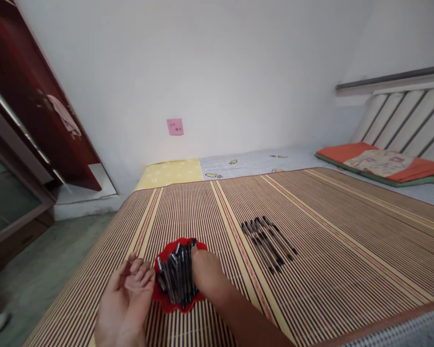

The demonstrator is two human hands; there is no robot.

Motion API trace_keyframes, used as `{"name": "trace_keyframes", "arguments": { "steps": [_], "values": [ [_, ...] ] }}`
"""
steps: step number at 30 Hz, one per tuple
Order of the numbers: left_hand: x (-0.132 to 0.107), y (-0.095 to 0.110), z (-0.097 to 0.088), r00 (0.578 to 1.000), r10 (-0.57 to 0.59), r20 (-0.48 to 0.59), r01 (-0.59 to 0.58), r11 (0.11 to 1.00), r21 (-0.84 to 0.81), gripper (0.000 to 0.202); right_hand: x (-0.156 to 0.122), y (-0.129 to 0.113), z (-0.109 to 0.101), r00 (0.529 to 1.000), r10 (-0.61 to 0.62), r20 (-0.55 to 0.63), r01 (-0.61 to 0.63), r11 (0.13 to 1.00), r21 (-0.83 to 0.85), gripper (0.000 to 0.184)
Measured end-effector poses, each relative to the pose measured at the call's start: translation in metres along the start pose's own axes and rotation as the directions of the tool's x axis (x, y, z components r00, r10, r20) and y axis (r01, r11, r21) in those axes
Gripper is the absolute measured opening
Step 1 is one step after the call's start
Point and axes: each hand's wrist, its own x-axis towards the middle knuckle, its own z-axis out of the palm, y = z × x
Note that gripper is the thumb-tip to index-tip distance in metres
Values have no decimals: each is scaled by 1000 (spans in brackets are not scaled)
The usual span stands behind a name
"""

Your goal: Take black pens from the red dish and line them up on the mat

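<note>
A red scalloped bowl (pixel 162 304) stands on the striped mat, filled with several black pens (pixel 177 274) lying lengthwise. My left hand (pixel 130 291) rests palm up at the bowl's left side, its fingers loosely curled with nothing in them. The fingertips come close to the rim; whether they touch it I cannot tell. Over the bowl's right edge, my right hand (pixel 208 272) is closed at a pen's dark end, with most of its fingers hidden behind the hand. To the right, several clear-barrelled pens (pixel 267 243) with black caps lie side by side in a slanted row.
The striped bamboo mat (pixel 311 231) covers a bed set against a white wall. Folded orange and green cloth (pixel 379 164) lies at the far right, near a slatted headboard (pixel 412 120). A pink note (pixel 175 126) is on the wall. At left is a dark red door (pixel 47 96).
</note>
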Motion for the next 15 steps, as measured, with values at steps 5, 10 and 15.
{"name": "trace_keyframes", "arguments": {
  "steps": [5,10,15],
  "values": [
    [0,-3,0,1000,-13,16,13,1000,17,15,4,2,11,995,66,-76,-65,998,17,37],
    [-2,-11,5,999,-23,40,18,993,117,12,2,16,6,965,151,-214,-59,921,386,24],
    [-1,-35,4,995,-50,82,10,902,431,18,-14,31,-10,988,115,-100,31,491,871,14]
  ]
}}
